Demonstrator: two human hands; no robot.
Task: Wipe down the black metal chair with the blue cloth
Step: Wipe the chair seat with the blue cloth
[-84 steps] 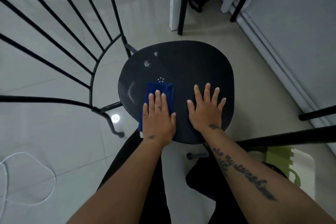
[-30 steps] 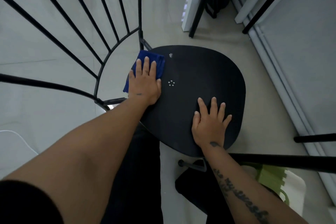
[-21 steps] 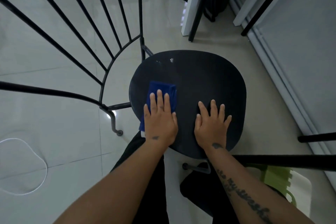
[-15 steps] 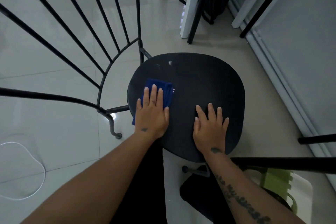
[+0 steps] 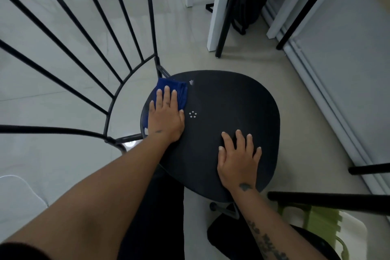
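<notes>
The black metal chair has a round seat [image 5: 228,103] below me and a backrest of thin black bars [image 5: 88,53] fanning up to the left. My left hand [image 5: 165,116] lies flat on the folded blue cloth [image 5: 181,93], pressing it on the seat's far left part, near the backrest. Only the cloth's far end shows past my fingers. My right hand [image 5: 238,162] rests flat on the bare seat near its front right edge, fingers spread, holding nothing. A small white speck [image 5: 191,82] marks the seat just right of the cloth.
White table legs [image 5: 217,6] and a black pole [image 5: 230,8] stand beyond the seat. A grey wall with a baseboard [image 5: 329,99] runs along the right. Black bars [image 5: 329,200] and a green object [image 5: 316,221] sit at the lower right. Pale tiled floor surrounds the chair.
My left hand has slid the blue cloth away from me, from the near left part of the seat to its far left edge. My right hand has stayed flat on the seat.
</notes>
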